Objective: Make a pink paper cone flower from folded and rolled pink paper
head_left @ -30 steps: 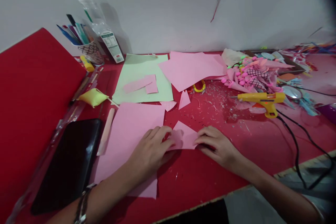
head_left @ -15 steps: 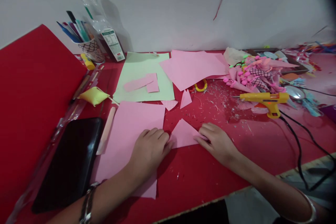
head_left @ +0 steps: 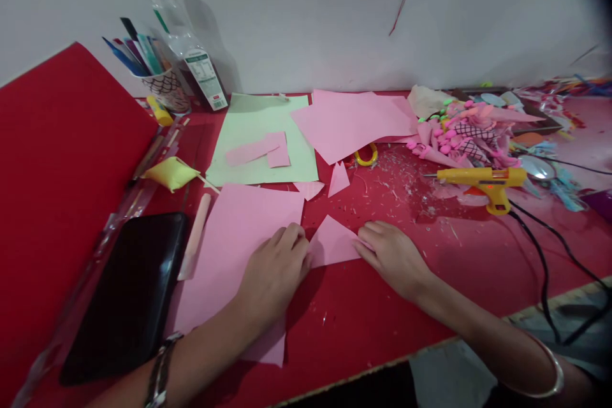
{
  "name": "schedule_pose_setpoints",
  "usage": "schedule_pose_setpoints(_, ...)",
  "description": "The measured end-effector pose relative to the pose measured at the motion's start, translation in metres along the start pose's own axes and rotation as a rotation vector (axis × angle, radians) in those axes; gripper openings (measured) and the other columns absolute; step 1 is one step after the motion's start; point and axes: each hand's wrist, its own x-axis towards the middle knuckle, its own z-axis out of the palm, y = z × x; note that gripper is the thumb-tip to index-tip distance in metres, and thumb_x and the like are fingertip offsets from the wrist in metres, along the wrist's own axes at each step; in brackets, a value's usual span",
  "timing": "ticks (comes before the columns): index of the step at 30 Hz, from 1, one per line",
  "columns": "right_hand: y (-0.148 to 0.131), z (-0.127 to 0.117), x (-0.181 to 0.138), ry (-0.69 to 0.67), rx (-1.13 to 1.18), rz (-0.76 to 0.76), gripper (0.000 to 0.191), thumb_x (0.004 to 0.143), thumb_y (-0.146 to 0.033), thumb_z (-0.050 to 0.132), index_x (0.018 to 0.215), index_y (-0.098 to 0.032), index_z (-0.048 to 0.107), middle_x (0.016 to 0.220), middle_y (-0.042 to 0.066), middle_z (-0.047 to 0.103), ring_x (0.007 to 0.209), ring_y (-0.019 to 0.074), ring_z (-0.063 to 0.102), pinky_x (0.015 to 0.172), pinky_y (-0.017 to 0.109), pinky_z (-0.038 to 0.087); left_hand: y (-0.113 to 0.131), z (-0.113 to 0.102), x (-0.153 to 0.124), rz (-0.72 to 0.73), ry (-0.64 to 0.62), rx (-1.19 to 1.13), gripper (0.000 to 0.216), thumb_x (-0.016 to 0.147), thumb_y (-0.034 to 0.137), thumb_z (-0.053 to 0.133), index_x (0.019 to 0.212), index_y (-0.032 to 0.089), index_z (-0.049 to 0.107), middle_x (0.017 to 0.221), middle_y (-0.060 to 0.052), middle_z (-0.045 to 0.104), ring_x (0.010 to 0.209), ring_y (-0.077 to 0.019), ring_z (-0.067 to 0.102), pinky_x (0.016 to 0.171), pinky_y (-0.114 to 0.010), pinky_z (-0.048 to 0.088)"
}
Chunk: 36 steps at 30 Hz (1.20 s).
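A folded pink paper triangle (head_left: 331, 242) lies low over the red tabletop, its point towards the wall. My left hand (head_left: 280, 261) pinches its left corner, the fingers curled and the thumb near the edge. Opposite, my right hand (head_left: 389, 255) grips the right corner between thumb and fingers. Beneath my left hand and forearm spreads a large pink sheet (head_left: 248, 217). Just beyond the triangle are a small folded pink piece (head_left: 339, 180) and a pink scrap (head_left: 310, 190). Each hand covers the paper corner it holds.
A yellow glue gun (head_left: 492, 182) with a black cord lies right, near a heap of pink paper cones (head_left: 459, 134). A black phone (head_left: 127, 293) rests left. Behind are a green sheet (head_left: 229, 134), pink sheets (head_left: 354, 121), a bottle (head_left: 203, 76) and a pen cup (head_left: 167, 89).
My left hand's knuckles have risen slightly, and the triangle has tilted a little with its right side higher. My right hand has shifted slightly. The large pink sheet has moved a touch.
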Motion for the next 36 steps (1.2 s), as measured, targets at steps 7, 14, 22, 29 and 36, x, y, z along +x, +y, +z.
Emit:
schedule_pose_setpoints(7, 0.0, 0.0, 0.001, 0.015, -0.04, 0.007, 0.027, 0.085, -0.026, 0.038, 0.063, -0.016, 0.05, 0.063, 0.002, 0.053, 0.061, 0.0143, 0.047, 0.057, 0.025, 0.031, -0.026, 0.001, -0.006, 0.106, 0.011, -0.235, 0.023, 0.083, 0.022, 0.043, 0.105, 0.017, 0.048, 0.106, -0.008, 0.046, 0.096, -0.0198, 0.046, 0.081, -0.034, 0.042)
schedule_pose_setpoints(14, 0.0, 0.0, 0.0, 0.074, -0.097, -0.042, 0.027, 0.085, -0.025, 0.038, 0.064, -0.016, 0.051, 0.064, 0.003, 0.052, 0.062, 0.0151, 0.045, 0.058, 0.026, 0.031, -0.04, -0.003, -0.012, 0.241, -0.043, -0.151, 0.044, 0.083, 0.016, 0.043, 0.121, 0.038, 0.039, 0.124, -0.004, 0.037, 0.102, -0.022, 0.042, 0.083, -0.038, 0.038)
schedule_pose_setpoints(22, -0.014, -0.007, -0.001, 0.081, -0.211, -0.506, 0.034, 0.083, -0.01, 0.037, 0.114, -0.021, 0.045, 0.102, 0.009, 0.053, 0.089, 0.021, 0.047, 0.074, 0.034, 0.035, -0.041, -0.005, -0.01, 0.266, -0.08, -0.096, 0.047, 0.083, 0.018, 0.042, 0.126, 0.034, 0.033, 0.127, -0.006, 0.035, 0.105, -0.0234, 0.039, 0.084, -0.04, 0.037)
schedule_pose_setpoints(29, -0.028, -0.01, 0.002, -0.017, -0.117, -0.691, 0.041, 0.084, -0.012, 0.036, 0.122, -0.028, 0.039, 0.108, 0.007, 0.052, 0.092, 0.0188, 0.046, 0.082, 0.039, 0.034, -0.044, 0.0, -0.011, 0.281, -0.059, -0.123, 0.056, 0.076, 0.014, 0.049, 0.126, 0.035, 0.033, 0.128, -0.005, 0.033, 0.108, -0.0249, 0.037, 0.086, -0.04, 0.036)
schedule_pose_setpoints(36, -0.016, -0.002, -0.003, 0.008, 0.005, -0.556, 0.041, 0.081, -0.007, 0.039, 0.112, -0.031, 0.051, 0.11, 0.004, 0.052, 0.096, 0.0187, 0.044, 0.081, 0.034, 0.038, -0.042, -0.005, -0.012, 0.259, -0.104, -0.12, 0.05, 0.082, 0.017, 0.043, 0.127, 0.035, 0.03, 0.129, -0.006, 0.031, 0.11, -0.0243, 0.036, 0.087, -0.04, 0.035)
